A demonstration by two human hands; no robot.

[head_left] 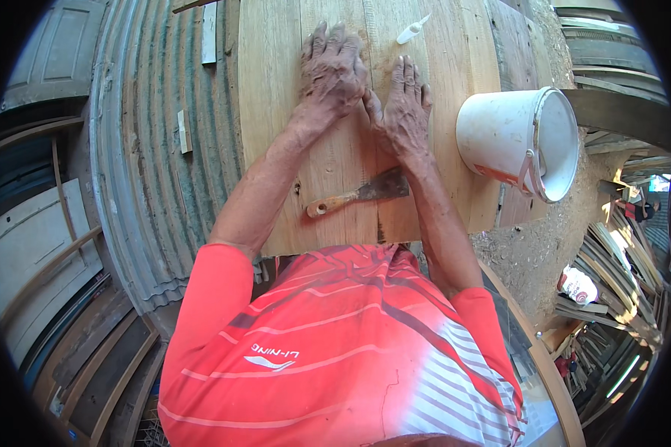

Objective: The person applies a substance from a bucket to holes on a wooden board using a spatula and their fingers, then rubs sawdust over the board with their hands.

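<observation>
Corrugated metal sheet [156, 186] runs along the left of the wooden tabletop [267, 97]. The left hand [333, 71] rests on its boards, fingers together and slightly bent; whether they cover anything cannot be told. A scraper [359, 194] lies nearer the body. The right hand [404, 112] lies almost flat, fingers straight, thumb out, gripping nothing visible. Beyond it is a small white bottle [408, 33]; farther right, a white bucket [496, 134].

Boards [268, 97] tan, grained; scraper [358, 195] brown handle, dark grey blade; bucket [496, 134] white; shirt [328, 328] red, white and dark stripes; corrugated sheet [164, 179] grey-green.
</observation>
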